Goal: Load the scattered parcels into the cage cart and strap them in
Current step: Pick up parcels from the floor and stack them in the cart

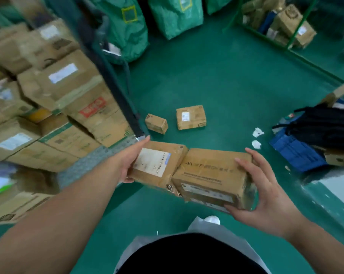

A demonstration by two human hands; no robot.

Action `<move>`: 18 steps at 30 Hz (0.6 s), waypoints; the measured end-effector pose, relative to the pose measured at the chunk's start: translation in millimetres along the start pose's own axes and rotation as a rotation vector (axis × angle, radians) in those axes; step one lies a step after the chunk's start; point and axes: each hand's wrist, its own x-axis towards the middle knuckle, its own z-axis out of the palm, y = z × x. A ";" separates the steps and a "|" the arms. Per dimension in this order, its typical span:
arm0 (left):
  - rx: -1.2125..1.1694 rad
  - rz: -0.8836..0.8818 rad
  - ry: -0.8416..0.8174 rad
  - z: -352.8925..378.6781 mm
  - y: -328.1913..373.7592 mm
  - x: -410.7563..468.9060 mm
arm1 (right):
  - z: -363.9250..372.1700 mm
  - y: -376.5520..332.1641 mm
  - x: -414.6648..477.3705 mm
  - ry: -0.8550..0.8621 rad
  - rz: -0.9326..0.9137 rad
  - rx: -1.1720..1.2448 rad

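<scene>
Two parcels held above the green floor [226, 76], end to end and touching. The labelled parcel [157, 165] is clasped at its left end by the left hand [130, 161], grip clamped, thumb beneath. The printed parcel [212, 175] is clasped at its right end by the right hand [266, 190], grip clamped, fingers wrapped over the top.

Two more parcels lie on the floor beyond: a small box [156, 123] and, just beside it, a larger box [190, 117].

The cage cart [109, 76] is seen at left, stacked with cartons [64, 82]. Green sacks [127, 26] are noted at the far side, and a blue crate [297, 153] under a black bag [323, 127] at right.
</scene>
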 end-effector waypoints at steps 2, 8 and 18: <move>-0.108 0.108 -0.021 -51.1 -38.6 -6.2 | 25.0 -22.4 5.4 0.003 0.059 0.148; -0.582 0.098 -0.046 -184.9 -175.1 -38.7 | 120.6 -113.5 15.0 -0.093 0.216 0.398; -0.919 0.103 0.060 -340.1 -345.0 -91.7 | 272.2 -255.4 91.7 -0.631 0.568 0.603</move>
